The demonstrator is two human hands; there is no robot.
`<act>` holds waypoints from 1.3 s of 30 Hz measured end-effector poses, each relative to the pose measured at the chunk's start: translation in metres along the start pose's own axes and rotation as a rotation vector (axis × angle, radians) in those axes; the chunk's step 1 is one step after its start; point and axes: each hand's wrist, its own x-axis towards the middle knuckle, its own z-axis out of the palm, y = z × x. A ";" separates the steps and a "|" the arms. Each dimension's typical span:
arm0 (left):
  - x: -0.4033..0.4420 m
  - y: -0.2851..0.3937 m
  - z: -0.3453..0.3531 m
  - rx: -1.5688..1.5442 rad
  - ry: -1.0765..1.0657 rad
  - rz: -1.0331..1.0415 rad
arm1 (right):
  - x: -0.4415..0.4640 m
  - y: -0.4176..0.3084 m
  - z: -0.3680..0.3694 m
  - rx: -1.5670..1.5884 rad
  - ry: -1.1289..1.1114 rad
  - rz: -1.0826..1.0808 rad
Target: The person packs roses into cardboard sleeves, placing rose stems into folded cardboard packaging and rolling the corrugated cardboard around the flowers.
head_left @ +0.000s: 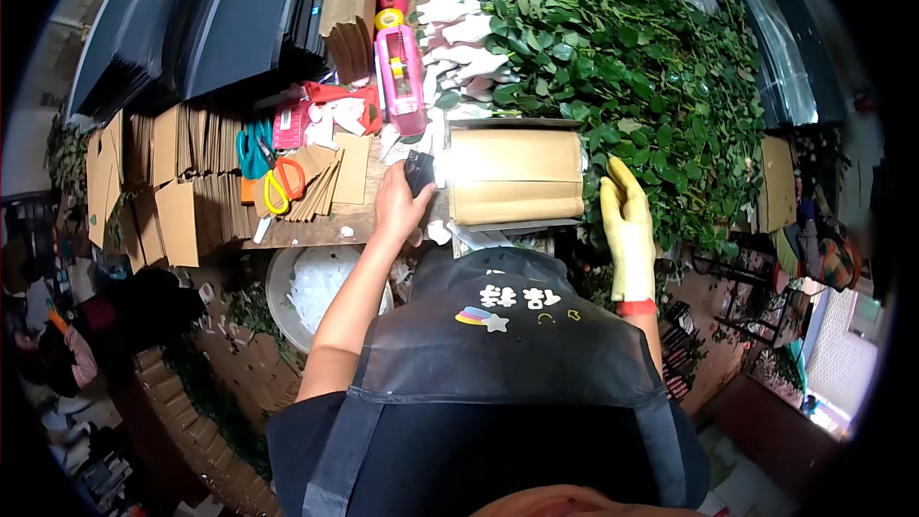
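My left hand (400, 203), bare, is closed on a small black block-like object (419, 172) whose kind I cannot make out. It rests at the table edge, just left of a brown cardboard wrap (517, 175) that lies flat with a fold line across it. On the other side, my right hand (627, 218) wears a pale yellow glove. Its fingers are stretched out and slightly apart, close to the wrap's right edge and beside the leafy green stems (661, 148). Nothing shows in it.
Yellow-and-orange scissors (278, 187) and teal-handled scissors (254, 151) lie by cut cardboard pieces (354, 169). Behind stand a pink tape dispenser (400, 81), white-wrapped bundles (464, 29) and dark sheet stacks (244, 19). A bin (280, 292) with white scraps sits below the table.
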 end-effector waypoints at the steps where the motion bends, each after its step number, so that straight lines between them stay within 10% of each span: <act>1: 0.006 0.001 0.001 0.004 0.046 0.076 | -0.006 -0.004 -0.002 0.085 -0.006 0.006; 5: 0.071 0.019 -0.018 -0.068 0.459 0.292 | -0.024 -0.024 -0.002 0.278 -0.217 0.072; 13: 0.172 0.015 -0.020 0.098 0.023 -0.166 | -0.053 -0.050 0.018 0.080 -0.293 0.037; 26: 0.100 0.005 -0.021 0.508 -0.067 0.041 | -0.060 -0.065 -0.002 0.011 -0.297 0.022; 31: 0.035 0.107 -0.055 -0.152 -0.107 0.174 | -0.051 -0.046 -0.002 0.171 -0.332 -0.002; 39: 0.013 0.139 -0.031 0.399 -0.326 0.193 | -0.040 -0.063 0.002 0.024 -0.412 -0.096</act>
